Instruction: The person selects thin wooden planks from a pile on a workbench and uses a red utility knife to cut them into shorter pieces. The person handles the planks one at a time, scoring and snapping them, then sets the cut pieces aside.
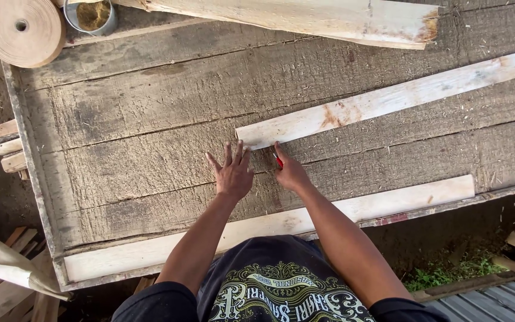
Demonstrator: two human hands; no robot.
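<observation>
**Two hands at the end of a pale wooden slat on a rough plank counter**

A person leans over a weathered plank counter (pixel 150 119). A long, thin pale wood slat (pixel 388 98) lies slantwise across it, its near end just beyond both hands. The left hand (pixel 232 173) rests flat on the planks, fingers (pixel 227 154) spread wide, their tips close to the slat's end. The right hand (pixel 290 173) is curled around a small red pencil-like marker (pixel 278 161), pinching it with the tip at the slat's lower edge.

The slat looks light, stiff and dry, probably splintery along its sawn edges; it would likely flex if lifted from one end, so a hold nearer its middle seems steadier.

A second pale slat (pixel 269 226) lies along the counter's near edge, and thicker rough boards (pixel 305 21) rest at the far side. Top left, a small metal tin (pixel 90 16) holds something tan and crumbly, perhaps sawdust, beside a large roll of brown tape-like strip (pixel 22 30).
</observation>
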